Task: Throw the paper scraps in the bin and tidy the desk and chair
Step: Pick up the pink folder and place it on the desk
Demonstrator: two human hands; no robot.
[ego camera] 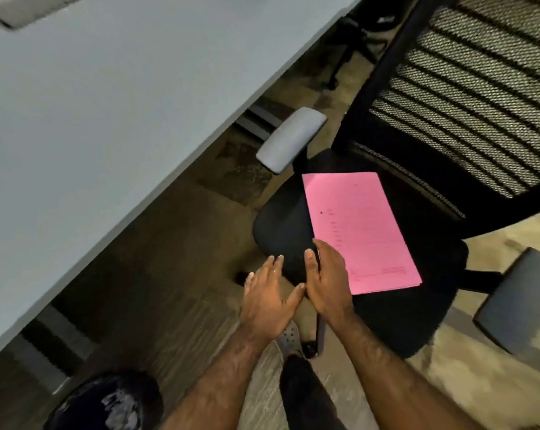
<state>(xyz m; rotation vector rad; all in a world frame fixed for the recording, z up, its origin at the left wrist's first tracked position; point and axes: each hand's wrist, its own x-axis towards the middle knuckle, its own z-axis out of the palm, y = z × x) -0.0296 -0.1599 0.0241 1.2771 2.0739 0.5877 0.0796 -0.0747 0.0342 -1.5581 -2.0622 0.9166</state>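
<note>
A stack of pink printed paper sheets (360, 231) lies flat on the black padded seat of the mesh-backed office chair (417, 305), right of the pale grey bench (107, 119). The right hand (327, 283) rests at the stack's near-left corner, fingers (310, 265) spread and holding nothing. The left hand (267, 301) hovers just beside it, open and empty, near a dark round bin (104, 401) on the floor.

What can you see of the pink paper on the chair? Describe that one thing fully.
The pink paper looks like a thin stack of sheets with faint, unreadable print. It lies flat, slightly skewed, on the black chair seat, in front of the mesh backrest. The right hand covers its near left corner; whether it has a grip there cannot be told.
</note>
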